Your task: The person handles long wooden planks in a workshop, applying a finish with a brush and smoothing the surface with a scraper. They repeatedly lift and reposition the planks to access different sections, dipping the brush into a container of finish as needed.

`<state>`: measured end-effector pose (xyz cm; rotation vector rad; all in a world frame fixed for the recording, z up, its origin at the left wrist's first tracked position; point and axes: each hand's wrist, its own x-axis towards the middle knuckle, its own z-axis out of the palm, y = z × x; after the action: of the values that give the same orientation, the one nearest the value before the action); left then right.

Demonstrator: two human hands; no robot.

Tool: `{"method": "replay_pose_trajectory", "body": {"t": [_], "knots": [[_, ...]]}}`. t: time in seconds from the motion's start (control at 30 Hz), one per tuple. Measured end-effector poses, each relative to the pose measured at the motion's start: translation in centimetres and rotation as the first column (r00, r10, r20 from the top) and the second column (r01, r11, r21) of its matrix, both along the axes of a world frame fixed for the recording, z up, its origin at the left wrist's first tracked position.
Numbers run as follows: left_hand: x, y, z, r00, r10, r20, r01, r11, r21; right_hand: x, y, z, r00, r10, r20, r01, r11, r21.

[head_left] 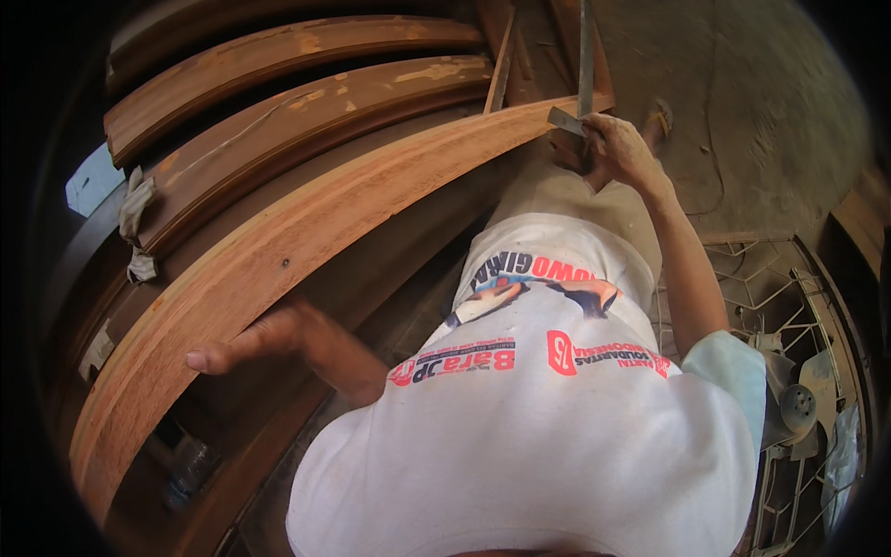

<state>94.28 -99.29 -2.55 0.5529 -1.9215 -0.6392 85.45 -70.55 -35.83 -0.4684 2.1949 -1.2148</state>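
A long curved pale wooden beam (278,243) runs from the lower left up to the top centre. My left hand (260,339) is at its lower edge, thumb along the wood, the other fingers hidden; it appears to grip the beam. Near the far end, my right hand (608,148) is closed on a small flat metal blade (566,120), beside an upright metal strip (586,60). Whether the blade touches the wood is unclear.
Several darker curved wooden pieces (316,111) lie behind, with crumpled whitish wrapping (137,204) at their left ends. A metal fan with a wire guard (798,399) stands at right. A plastic bottle (190,464) is low left. A cable crosses the dusty floor (770,139).
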Motion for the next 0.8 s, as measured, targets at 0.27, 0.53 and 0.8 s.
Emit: {"method": "replay_pose_trajectory", "body": {"t": [0.27,0.53,0.8], "knots": [[-0.2,-0.6,0.1,0.999,0.043,0.004,-0.043,0.999,-0.012,-4.2,-2.3,-2.4,0.981,0.135,-0.141,-0.134,0.991,0.016],[-1.1,0.5,-0.1,0.989,0.143,-0.038,-0.146,0.986,-0.079,-4.6,-3.5,-2.1,0.969,0.213,-0.122,-0.212,0.977,0.016],[-1.0,0.1,0.0,0.987,0.153,-0.043,-0.157,0.982,-0.105,-6.3,-4.5,0.5,0.919,0.364,-0.153,-0.346,0.929,0.131]]}}
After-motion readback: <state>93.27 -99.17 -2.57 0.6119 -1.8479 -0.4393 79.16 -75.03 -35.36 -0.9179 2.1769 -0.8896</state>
